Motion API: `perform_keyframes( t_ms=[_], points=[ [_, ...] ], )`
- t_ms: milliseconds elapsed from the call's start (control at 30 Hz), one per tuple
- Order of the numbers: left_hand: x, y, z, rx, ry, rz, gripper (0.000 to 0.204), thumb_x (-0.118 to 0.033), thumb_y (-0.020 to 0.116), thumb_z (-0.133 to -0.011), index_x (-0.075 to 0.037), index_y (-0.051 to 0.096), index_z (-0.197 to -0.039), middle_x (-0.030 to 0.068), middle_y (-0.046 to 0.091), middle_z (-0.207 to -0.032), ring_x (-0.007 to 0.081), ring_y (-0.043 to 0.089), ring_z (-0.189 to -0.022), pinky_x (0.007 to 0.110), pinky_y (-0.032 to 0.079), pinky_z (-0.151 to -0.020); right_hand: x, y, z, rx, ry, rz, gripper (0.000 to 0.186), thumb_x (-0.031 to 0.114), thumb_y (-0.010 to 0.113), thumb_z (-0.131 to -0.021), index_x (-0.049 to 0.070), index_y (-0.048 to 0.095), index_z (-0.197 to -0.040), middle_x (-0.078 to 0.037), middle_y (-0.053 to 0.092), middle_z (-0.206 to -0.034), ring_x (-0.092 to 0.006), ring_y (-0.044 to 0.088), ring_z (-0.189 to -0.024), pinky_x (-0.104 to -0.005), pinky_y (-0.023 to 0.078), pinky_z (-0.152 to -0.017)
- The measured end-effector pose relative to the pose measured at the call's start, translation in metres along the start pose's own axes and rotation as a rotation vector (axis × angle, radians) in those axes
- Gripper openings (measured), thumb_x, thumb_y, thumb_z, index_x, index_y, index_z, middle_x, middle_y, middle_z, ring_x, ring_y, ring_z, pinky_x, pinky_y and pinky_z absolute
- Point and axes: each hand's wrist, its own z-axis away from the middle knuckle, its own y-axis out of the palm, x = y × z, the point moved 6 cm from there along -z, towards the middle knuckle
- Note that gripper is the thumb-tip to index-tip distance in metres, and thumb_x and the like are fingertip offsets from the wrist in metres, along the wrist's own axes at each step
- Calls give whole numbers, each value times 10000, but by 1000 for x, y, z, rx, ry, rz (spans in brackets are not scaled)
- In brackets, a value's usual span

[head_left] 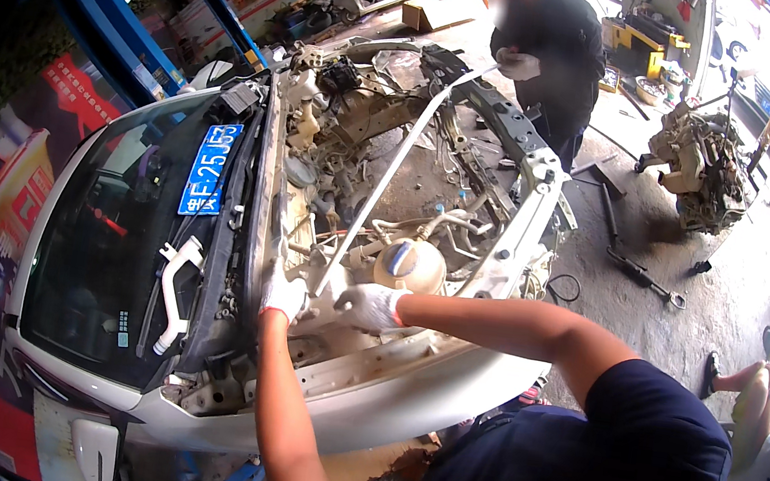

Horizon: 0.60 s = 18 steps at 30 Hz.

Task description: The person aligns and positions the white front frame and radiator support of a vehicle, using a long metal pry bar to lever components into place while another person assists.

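In white gloves, my left hand point(285, 296) is curled at the inner edge of the car's engine bay point(526, 240), and my right hand point(371, 307) is curled just right of the lower end of a long white strip point(382, 191). What either hand grips is unclear. The strip slants up across the bay to the gloved hand point(519, 65) of a co-worker point(557, 44). A round coolant reservoir point(418, 269) sits above my right hand. Left of the bay, a white pipe point(173, 295) and blue license plate point(211, 169) lie by the windshield point(103, 242).
A removed engine point(696, 170) stands on the right, with metal tools point(652, 281) and a hose loop point(564, 286) on the floor. A blue lift point(111, 29) is at upper left. A seated person's legs point(751, 415) show at lower right.
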Motion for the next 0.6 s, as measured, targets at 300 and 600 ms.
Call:
perform_keyframes(
  t_ms=[300,600],
  points=[
    [37,4,8,-226,157,415,342,-66,455,-950,-85,531,-1283,22,549,-646,107,460,-407,279,383,-360,-74,-42,203,-582,-474,603,383,268,707,-779,102,641,-1118,-148,611,-1061,-364,601,-999,-486,512,-829],
    [9,29,100,-316,351,-276,336,-72,515,-874,11,600,-1188,254,669,-1099,364,647,-1060,406,489,-952,-138,-32,268,-615,-316,596,626,326,744,-775,73,519,-1301,-140,605,-973,-341,620,-902,-471,496,-809]
  ],
)
